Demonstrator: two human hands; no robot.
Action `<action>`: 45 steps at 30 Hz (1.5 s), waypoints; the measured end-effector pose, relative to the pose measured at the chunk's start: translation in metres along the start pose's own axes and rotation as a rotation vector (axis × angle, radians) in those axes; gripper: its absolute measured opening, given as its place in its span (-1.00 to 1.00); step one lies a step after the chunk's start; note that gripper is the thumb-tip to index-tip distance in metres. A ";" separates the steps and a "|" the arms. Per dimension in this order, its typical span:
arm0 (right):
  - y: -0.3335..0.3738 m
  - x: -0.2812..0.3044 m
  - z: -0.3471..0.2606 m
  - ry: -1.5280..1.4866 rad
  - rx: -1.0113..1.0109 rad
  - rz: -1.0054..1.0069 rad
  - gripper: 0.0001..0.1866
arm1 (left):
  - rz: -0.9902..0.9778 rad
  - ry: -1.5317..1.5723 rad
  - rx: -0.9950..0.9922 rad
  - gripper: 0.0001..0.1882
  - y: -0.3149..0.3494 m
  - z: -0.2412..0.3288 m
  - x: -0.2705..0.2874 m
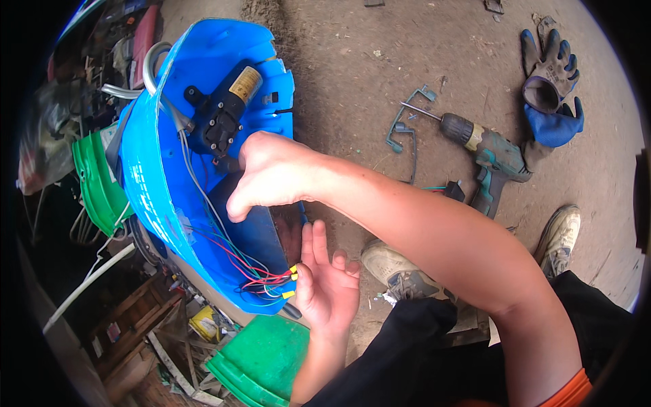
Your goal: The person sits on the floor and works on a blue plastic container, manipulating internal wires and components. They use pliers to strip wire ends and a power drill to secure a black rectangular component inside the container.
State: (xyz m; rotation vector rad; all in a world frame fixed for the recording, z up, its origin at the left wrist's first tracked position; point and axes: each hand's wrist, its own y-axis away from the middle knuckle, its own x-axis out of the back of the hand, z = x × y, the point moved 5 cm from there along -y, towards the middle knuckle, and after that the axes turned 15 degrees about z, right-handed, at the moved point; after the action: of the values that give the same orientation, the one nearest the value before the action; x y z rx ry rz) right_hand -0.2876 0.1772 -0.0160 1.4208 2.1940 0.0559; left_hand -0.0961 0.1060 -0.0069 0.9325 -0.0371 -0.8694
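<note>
A blue plastic shell (152,146) lies on its side at the left, with its open side toward me. A black pump or motor unit (227,108) with a tan label sits inside it. My right hand (271,169) reaches into the shell just below the pump, beside a dark flat-sided box (261,234); its thumb sticks out and its fingers are hidden. My left hand (329,292) is open at the shell's lower edge, fingers spread and palm turned up. Its thumb is next to a bundle of thin coloured wires (254,275) with yellow end caps (289,294).
On the dirt floor (339,81) to the right lie a cordless drill (498,163), a greenish plastic bracket (400,129) and blue-and-grey work gloves (553,88). Green containers (261,353) and scrap wood (135,319) crowd the left and bottom. My shoes (559,234) are at the right.
</note>
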 end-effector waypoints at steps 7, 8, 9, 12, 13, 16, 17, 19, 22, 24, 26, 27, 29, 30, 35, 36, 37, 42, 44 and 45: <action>-0.012 -0.012 0.006 0.000 -0.028 0.021 -0.56 | 0.034 0.041 -0.033 -0.33 -0.002 0.007 -0.002; -0.012 -0.013 0.009 -0.025 -0.020 0.008 -0.50 | 0.054 0.037 -0.033 -0.34 -0.003 0.008 0.001; -0.010 -0.013 0.013 -0.050 -0.012 -0.006 -0.45 | 0.074 0.034 -0.032 -0.35 -0.003 0.009 0.004; -0.003 -0.014 0.017 -0.068 -0.019 -0.177 -0.26 | 0.079 0.032 -0.053 -0.37 -0.004 0.017 0.009; -0.004 -0.013 0.016 -0.019 -0.005 -0.201 -0.26 | 0.071 0.033 -0.064 -0.37 -0.004 0.020 0.010; -0.004 -0.010 0.016 0.122 0.094 -0.132 -0.27 | 0.104 0.027 -0.110 -0.36 -0.008 0.026 0.013; -0.001 -0.009 0.015 0.149 0.113 -0.091 -0.27 | 0.086 0.023 -0.115 -0.35 -0.007 0.026 0.014; 0.002 -0.008 0.019 0.131 0.148 0.037 -0.24 | 0.104 0.011 -0.130 -0.34 -0.008 0.026 0.011; 0.018 -0.006 0.030 0.057 0.206 0.351 -0.22 | 0.124 0.002 -0.143 -0.43 -0.006 0.027 -0.001; 0.036 -0.005 0.028 0.161 0.073 0.414 -0.20 | 0.131 -0.008 -0.148 -0.55 -0.009 0.027 0.002; 0.045 -0.009 0.030 0.273 -0.060 0.393 -0.17 | 0.144 -0.003 -0.153 -0.63 -0.008 0.026 0.004; 0.046 -0.010 0.030 0.238 -0.067 0.314 -0.15 | 0.136 -0.006 -0.148 -0.63 -0.008 0.026 0.005; 0.043 -0.011 0.035 0.202 -0.063 0.240 -0.17 | 0.114 -0.012 -0.136 -0.64 -0.010 0.026 0.006; 0.042 -0.011 0.036 0.185 -0.059 0.206 -0.19 | 0.124 -0.032 -0.136 -0.64 -0.010 0.026 0.006; 0.049 -0.015 0.029 0.254 -0.047 0.251 -0.34 | 0.176 -0.161 -0.180 -0.65 -0.011 0.019 0.015; 0.050 -0.017 0.028 0.284 -0.044 0.263 -0.39 | 0.210 -0.194 -0.158 -0.65 -0.011 0.017 0.019; 0.049 -0.019 0.033 0.267 -0.059 0.250 -0.38 | 0.246 -0.226 -0.135 -0.66 -0.010 0.016 0.023; 0.043 -0.019 0.055 0.182 0.036 0.350 -0.13 | 0.172 -0.260 -0.029 -0.71 -0.014 0.001 0.034; 0.048 -0.019 0.055 0.153 0.010 0.361 -0.14 | 0.175 -0.333 -0.027 -0.70 -0.014 0.000 0.031; 0.050 -0.018 0.056 0.120 0.025 0.390 -0.15 | 0.167 -0.349 -0.026 -0.67 -0.013 -0.001 0.029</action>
State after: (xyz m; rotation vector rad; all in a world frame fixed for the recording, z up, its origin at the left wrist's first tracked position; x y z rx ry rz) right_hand -0.2151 0.1710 -0.0413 1.8839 1.9817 0.2568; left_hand -0.0846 0.0840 -0.0258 0.7329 -0.3979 -0.8663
